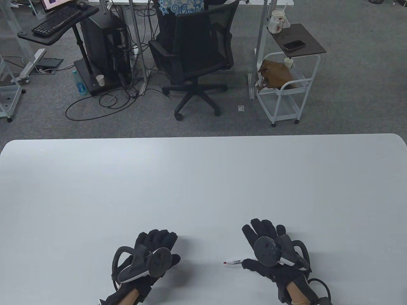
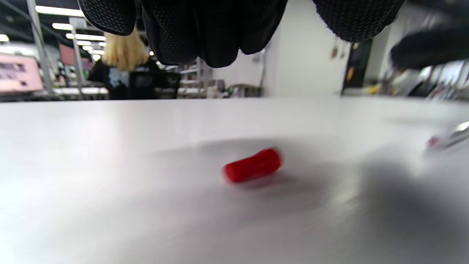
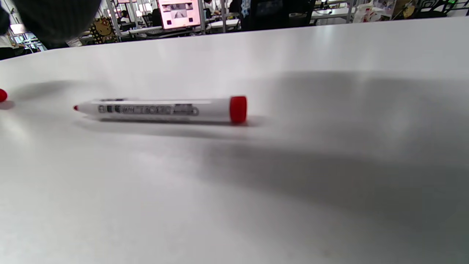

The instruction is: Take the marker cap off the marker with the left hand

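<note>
A white marker (image 1: 233, 262) lies on the white table (image 1: 203, 178), its bare red tip pointing left, its right end by my right hand's thumb. In the right wrist view the marker (image 3: 157, 109) lies free on the table, uncapped, with a red rear end. The red cap (image 2: 253, 169) lies loose on the table below my left hand's fingers (image 2: 205, 29), which do not touch it; it is hidden under that hand in the table view. My left hand (image 1: 157, 241) rests palm down, empty. My right hand (image 1: 264, 232) lies palm down with fingers spread, holding nothing.
The cap also shows at the left edge of the right wrist view (image 3: 2, 95). Beyond the table's far edge stand an office chair (image 1: 194, 54), a white cart (image 1: 286, 82) and a keyboard stand (image 1: 57, 22).
</note>
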`<state>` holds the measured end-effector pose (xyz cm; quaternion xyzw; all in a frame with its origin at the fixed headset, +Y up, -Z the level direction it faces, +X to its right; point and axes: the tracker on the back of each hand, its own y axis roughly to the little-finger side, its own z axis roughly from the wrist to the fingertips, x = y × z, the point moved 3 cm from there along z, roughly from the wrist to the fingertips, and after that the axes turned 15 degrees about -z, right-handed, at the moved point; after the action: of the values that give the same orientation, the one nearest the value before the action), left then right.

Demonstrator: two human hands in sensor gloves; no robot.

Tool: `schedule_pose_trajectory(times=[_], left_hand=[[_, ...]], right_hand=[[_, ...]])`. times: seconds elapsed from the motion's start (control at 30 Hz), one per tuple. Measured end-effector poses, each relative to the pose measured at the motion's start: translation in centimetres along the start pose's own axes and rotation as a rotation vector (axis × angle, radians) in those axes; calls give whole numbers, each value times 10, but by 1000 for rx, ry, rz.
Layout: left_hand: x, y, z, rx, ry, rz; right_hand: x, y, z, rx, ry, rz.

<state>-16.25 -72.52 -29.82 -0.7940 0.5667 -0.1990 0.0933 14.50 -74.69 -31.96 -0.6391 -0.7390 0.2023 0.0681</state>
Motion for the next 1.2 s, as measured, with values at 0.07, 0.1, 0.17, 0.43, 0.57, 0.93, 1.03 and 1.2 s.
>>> schedule_pose_trajectory(times=[0.07, 0.1, 0.17, 0.43, 0.57, 0.93, 1.03, 1.2], left_hand=[[-6, -1, -3, 37, -17, -82], [-7, 0, -4, 45, -21, -96], [-10, 1, -6, 54, -38, -109], [-10, 4, -8, 64, -47, -112], [-7, 4, -6, 61, -32, -99], [-4, 4, -5, 73, -24, -98], [-4, 3, -5, 74, -21, -92], [0, 3, -4, 81, 6, -90]], right_hand=[[0, 0, 0, -1, -4, 1], [0, 0, 0, -1, -6, 1], [0, 0, 0, 0, -5, 0], [-1, 1, 0, -4, -11, 3], [-2, 0, 1, 0, -17, -1], [-3, 0, 2, 0, -33, 1], [-3, 0, 2, -1, -32, 0], [-4, -1, 3, 5, -36, -4]])
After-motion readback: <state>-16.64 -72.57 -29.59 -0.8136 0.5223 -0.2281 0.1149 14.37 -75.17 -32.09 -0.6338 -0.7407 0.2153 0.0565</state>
